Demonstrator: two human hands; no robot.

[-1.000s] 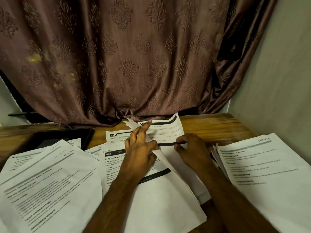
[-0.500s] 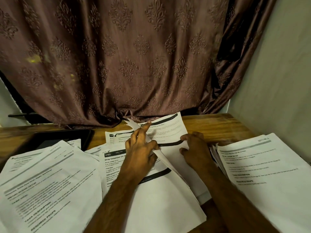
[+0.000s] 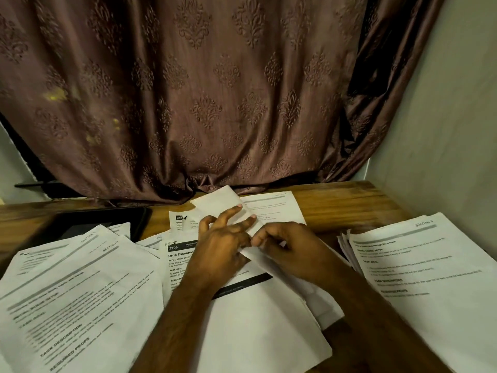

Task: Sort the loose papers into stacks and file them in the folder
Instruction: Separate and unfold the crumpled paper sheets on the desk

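Sitting at a wooden desk (image 3: pixel 341 203) with papers all over it, and both hands are working the middle pile. The left hand (image 3: pixel 220 249) is lying on top of a sheet (image 3: pixel 223 203) that's flipped up blank side out, fingers (image 3: pixel 243 223) spread and stretched along it. The right hand (image 3: pixel 290 251) is curled, thumb and forefinger pinching that same sheet's edge right next to the left hand. Under the lifted sheet a page (image 3: pixel 274 208) with faint print is lying flat toward the back of the desk. Below the wrists the "3703" page (image 3: pixel 177 254) is sitting on top of the middle stack (image 3: pixel 258 332). A left stack (image 3: pixel 70 300) is fanning out messily, and a neater right stack (image 3: pixel 427 278) is resting by the wall (image 3: pixel 443 130). Something dark and flat (image 3: pixel 94 222) is lying at the back left, partly under the papers; could be the folder or a tablet, it's too dim to tell. A brown patterned curtain (image 3: pixel 201 90) is hanging behind it all.
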